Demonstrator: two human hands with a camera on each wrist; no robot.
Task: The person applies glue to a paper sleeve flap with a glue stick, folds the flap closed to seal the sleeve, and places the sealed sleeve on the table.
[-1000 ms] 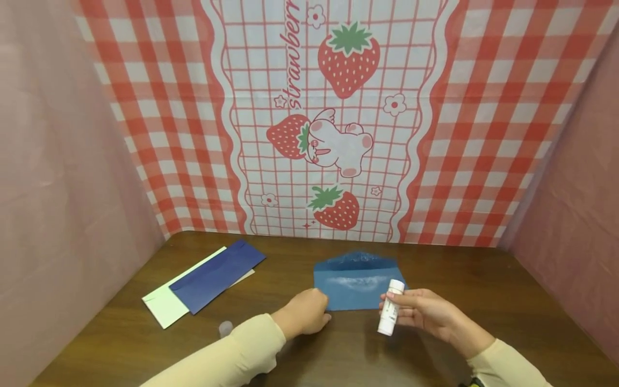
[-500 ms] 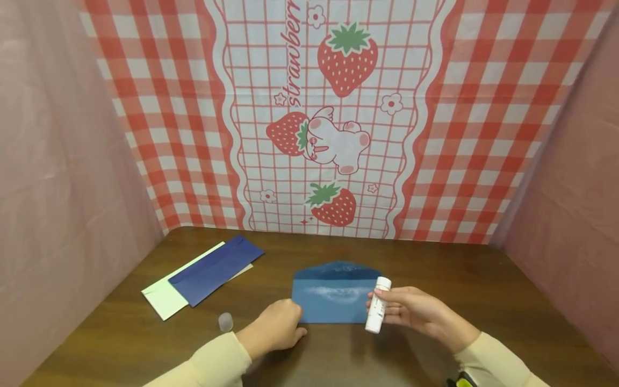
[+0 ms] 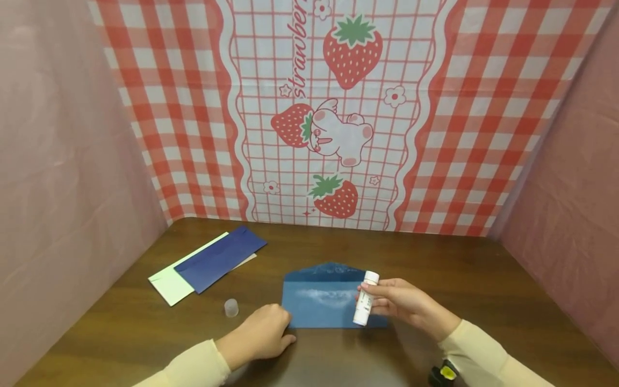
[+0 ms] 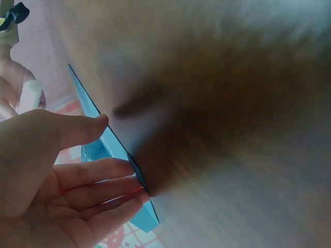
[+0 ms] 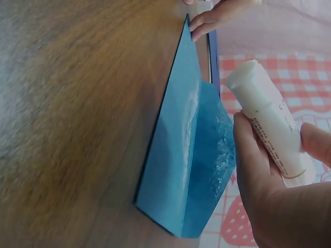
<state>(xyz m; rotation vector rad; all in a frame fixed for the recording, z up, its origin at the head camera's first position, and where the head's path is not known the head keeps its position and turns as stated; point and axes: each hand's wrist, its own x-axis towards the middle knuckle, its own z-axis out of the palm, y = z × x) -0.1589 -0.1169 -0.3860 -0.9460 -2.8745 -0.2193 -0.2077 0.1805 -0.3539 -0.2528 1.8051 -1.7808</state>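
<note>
A blue envelope (image 3: pixel 309 312) lies on the table with its flap (image 5: pixel 209 155) unfolded toward the back. Whitish smears of glue mark both the flap and the body below it. At its near left corner rests my left hand (image 3: pixel 261 330); the left wrist view shows the thumb apart and the loosely extended fingers (image 4: pixel 103 194) at the envelope's edge. My right hand (image 3: pixel 411 303) holds a white glue stick (image 3: pixel 366 301) between thumb and fingers, tilted over the envelope's right part. Left of my left hand stands a small translucent cap (image 3: pixel 231 308).
At the back left, a dark blue envelope (image 3: pixel 220 260) lies across a pale green envelope (image 3: pixel 171 287), with a beige edge (image 3: pixel 245 262) showing beneath. A red-and-white checked cloth (image 3: pixel 184 107) with strawberries hangs behind the wooden table (image 3: pixel 435 258). Pink cloth (image 3: pixel 63 161) borders the sides.
The blue envelope has slid left and nearer, with my left hand at its corner. My right hand has moved left along with the glue stick. The cap now shows fully, no longer behind the sleeve.
</note>
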